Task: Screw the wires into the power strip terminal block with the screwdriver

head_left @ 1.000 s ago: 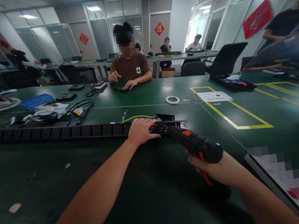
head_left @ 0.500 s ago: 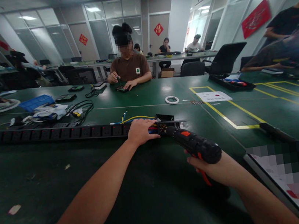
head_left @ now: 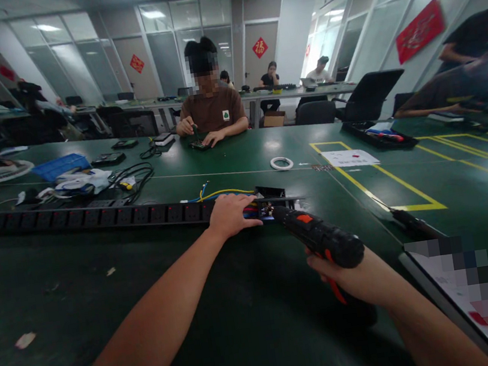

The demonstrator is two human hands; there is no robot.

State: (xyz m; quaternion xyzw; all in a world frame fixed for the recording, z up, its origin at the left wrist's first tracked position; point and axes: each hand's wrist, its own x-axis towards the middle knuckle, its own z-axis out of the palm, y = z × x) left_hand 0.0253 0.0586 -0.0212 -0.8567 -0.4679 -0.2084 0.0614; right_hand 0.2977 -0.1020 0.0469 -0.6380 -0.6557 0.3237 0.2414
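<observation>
A long black power strip point(head_left: 139, 216) with a row of sockets lies across the table. Its right end is uncovered, showing blue, red and yellow wires point(head_left: 231, 191). My left hand point(head_left: 230, 215) grips the strip near that end, fingers over the top and thumb along the near side. In my right hand point(head_left: 342, 269) is a black and orange cordless drill point(head_left: 319, 233), held by its handle and pointing left. The drill's nose is at the uncovered end of the strip; whether its bit touches anything there is too small to tell.
Beyond the strip lie a roll of white tape point(head_left: 282, 163), a paper sheet point(head_left: 349, 158), a blue basket point(head_left: 61, 167) and tangled cables point(head_left: 134, 177). A thin black-handled tool point(head_left: 417, 222) is at the right. A person point(head_left: 210, 109) works across the table.
The thin black-handled tool at the right has moved left. My drill has shifted very slightly right, showing more of the strip's uncovered end. My left hand keeps its place.
</observation>
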